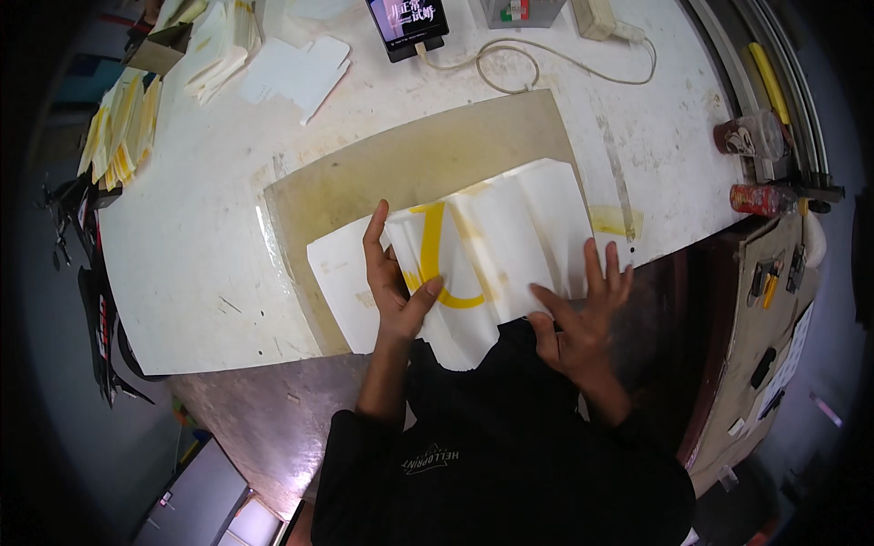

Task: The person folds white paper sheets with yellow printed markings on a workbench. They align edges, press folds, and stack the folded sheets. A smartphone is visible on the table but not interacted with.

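Note:
A creased white paper sheet (pixel 523 214), folded in panels, lies at the table's near edge, and one part hangs over it. A bold yellow curved stripe (pixel 432 241) runs down its middle folds. My left hand (pixel 396 296) grips those folds, its thumb on top beside the stripe and its fingers behind. At the sheet's lower right edge, my right hand (pixel 583 328) has its fingers spread, with fingertips at the paper. Under the sheet is a yellowish-beige mat (pixel 410 155). More white paper (pixel 337 273) shows left of my left hand.
On the white table (pixel 200 273), a lit phone (pixel 407 23) stands at the back with a cable (pixel 510 88). Folded papers (pixel 123 127) and a flat white cutout (pixel 300 77) are at the far left. A cup (pixel 748 136) and a bottle (pixel 763 199) are at right.

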Action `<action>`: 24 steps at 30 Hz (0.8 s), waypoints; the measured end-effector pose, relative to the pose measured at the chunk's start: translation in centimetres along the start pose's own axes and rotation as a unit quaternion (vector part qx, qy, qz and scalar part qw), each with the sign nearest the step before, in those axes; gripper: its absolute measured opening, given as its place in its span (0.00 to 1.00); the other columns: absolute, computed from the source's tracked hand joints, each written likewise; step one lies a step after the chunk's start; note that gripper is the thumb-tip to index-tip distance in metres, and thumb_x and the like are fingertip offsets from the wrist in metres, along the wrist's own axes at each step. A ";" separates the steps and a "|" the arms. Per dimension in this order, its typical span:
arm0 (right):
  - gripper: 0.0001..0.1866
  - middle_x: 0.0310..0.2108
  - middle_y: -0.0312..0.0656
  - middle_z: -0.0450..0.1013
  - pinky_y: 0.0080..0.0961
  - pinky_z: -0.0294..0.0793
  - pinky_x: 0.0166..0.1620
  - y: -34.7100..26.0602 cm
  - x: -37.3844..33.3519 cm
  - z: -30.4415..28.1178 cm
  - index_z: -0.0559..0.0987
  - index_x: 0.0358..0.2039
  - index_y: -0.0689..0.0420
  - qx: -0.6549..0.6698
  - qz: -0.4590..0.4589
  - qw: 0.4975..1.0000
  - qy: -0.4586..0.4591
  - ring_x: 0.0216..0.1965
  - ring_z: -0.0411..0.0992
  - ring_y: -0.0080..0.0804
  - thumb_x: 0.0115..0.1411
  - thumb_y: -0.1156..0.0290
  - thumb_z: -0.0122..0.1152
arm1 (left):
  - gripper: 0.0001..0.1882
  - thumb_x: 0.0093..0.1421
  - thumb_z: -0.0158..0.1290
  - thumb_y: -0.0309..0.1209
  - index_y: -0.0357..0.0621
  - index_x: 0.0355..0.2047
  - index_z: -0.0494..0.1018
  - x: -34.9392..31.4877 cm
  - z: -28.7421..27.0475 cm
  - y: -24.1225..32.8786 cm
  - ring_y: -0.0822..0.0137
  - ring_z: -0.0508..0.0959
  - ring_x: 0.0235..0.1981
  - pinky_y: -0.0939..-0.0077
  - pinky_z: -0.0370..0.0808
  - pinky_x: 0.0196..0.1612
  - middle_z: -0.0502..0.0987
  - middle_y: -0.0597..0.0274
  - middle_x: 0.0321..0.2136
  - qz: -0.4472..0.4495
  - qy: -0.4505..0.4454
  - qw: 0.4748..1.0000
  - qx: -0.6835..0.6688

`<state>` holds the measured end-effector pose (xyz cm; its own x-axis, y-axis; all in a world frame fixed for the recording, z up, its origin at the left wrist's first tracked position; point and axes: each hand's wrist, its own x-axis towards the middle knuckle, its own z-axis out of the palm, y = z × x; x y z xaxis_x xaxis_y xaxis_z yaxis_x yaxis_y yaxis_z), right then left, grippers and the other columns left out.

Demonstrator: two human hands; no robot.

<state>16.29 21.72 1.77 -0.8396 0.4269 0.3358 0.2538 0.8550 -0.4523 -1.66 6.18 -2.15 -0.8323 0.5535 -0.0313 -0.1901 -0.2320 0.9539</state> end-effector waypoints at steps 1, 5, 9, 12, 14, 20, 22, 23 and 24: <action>0.14 0.67 0.63 0.59 0.64 0.28 0.68 0.0 -0.2 0.3 0.84 0.38 0.54 -0.013 0.014 1.000 -0.014 0.72 0.44 0.63 0.62 0.56 0.63 | 0.55 0.51 0.61 0.28 0.42 0.73 0.39 0.0 0.0 0.0 0.60 0.78 0.50 0.67 0.73 0.56 0.75 0.47 0.51 -0.001 0.003 1.000 -0.003; 0.14 0.69 0.63 0.54 0.74 0.28 0.64 0.1 0.0 2.0 0.82 0.35 0.55 -0.064 0.106 0.992 -0.024 0.72 0.42 0.67 0.59 0.56 0.67 | 0.55 0.51 0.62 0.28 0.42 0.73 0.40 0.0 -0.1 0.2 0.60 0.78 0.50 0.67 0.74 0.56 0.75 0.46 0.51 -0.002 0.005 1.000 -0.024; 0.14 0.70 0.62 0.50 0.82 0.27 0.60 -0.4 0.3 2.5 0.80 0.31 0.54 -0.051 0.145 0.987 -0.035 0.71 0.41 0.71 0.55 0.57 0.71 | 0.55 0.51 0.62 0.27 0.41 0.73 0.40 -0.1 0.1 0.2 0.59 0.78 0.50 0.66 0.75 0.55 0.75 0.46 0.51 0.000 0.003 1.000 -0.017; 0.11 0.69 0.62 0.53 0.79 0.26 0.62 -1.7 0.7 2.0 0.80 0.30 0.52 -0.017 0.141 0.990 0.003 0.72 0.41 0.69 0.55 0.60 0.70 | 0.55 0.51 0.62 0.25 0.41 0.73 0.40 -0.2 0.2 -0.2 0.59 0.78 0.50 0.66 0.75 0.54 0.74 0.46 0.51 0.014 -0.013 0.999 0.028; 0.08 0.68 0.61 0.56 0.77 0.25 0.63 -2.8 0.4 1.9 0.80 0.30 0.51 -0.017 0.095 0.995 0.002 0.72 0.41 0.68 0.56 0.63 0.69 | 0.55 0.51 0.63 0.23 0.41 0.73 0.39 -0.1 0.3 -0.4 0.58 0.78 0.51 0.65 0.76 0.53 0.74 0.45 0.51 0.021 -0.030 0.997 0.063; 0.05 0.61 0.59 0.67 0.69 0.33 0.68 -4.7 0.1 2.0 0.78 0.33 0.55 0.064 0.047 0.996 -0.027 0.67 0.60 0.62 0.59 0.70 0.65 | 0.58 0.51 0.66 0.23 0.42 0.73 0.38 0.2 1.4 -0.1 0.58 0.77 0.53 0.65 0.76 0.54 0.71 0.44 0.54 0.011 -0.057 0.996 0.073; 0.07 0.58 0.59 0.70 0.64 0.42 0.68 -4.4 -0.8 3.0 0.77 0.37 0.58 0.232 0.055 0.968 -0.075 0.64 0.65 0.57 0.59 0.72 0.64 | 0.59 0.51 0.68 0.24 0.42 0.73 0.38 0.3 1.3 -0.1 0.57 0.77 0.53 0.65 0.76 0.54 0.71 0.44 0.54 0.011 -0.071 0.994 0.079; 0.08 0.56 0.58 0.71 0.61 0.47 0.69 -4.4 -0.7 3.2 0.76 0.38 0.59 0.314 0.057 0.943 -0.098 0.62 0.67 0.55 0.60 0.73 0.63 | 0.59 0.50 0.67 0.24 0.42 0.73 0.38 0.3 1.2 -0.2 0.57 0.77 0.53 0.65 0.76 0.54 0.71 0.44 0.54 0.016 -0.069 0.995 0.075; 0.10 0.55 0.58 0.72 0.53 0.55 0.68 -4.2 -0.3 2.7 0.74 0.42 0.61 0.266 -0.002 0.958 -0.109 0.61 0.70 0.53 0.61 0.74 0.61 | 0.59 0.50 0.67 0.23 0.42 0.73 0.38 0.4 1.1 -0.3 0.57 0.77 0.52 0.65 0.76 0.54 0.71 0.45 0.54 0.021 -0.067 0.995 0.072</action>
<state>14.21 17.17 1.35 -0.9351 0.3024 0.1850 0.0178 0.5612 -0.8275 -1.37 7.32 -2.16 -0.7595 0.6493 0.0397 -0.0730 -0.1457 0.9866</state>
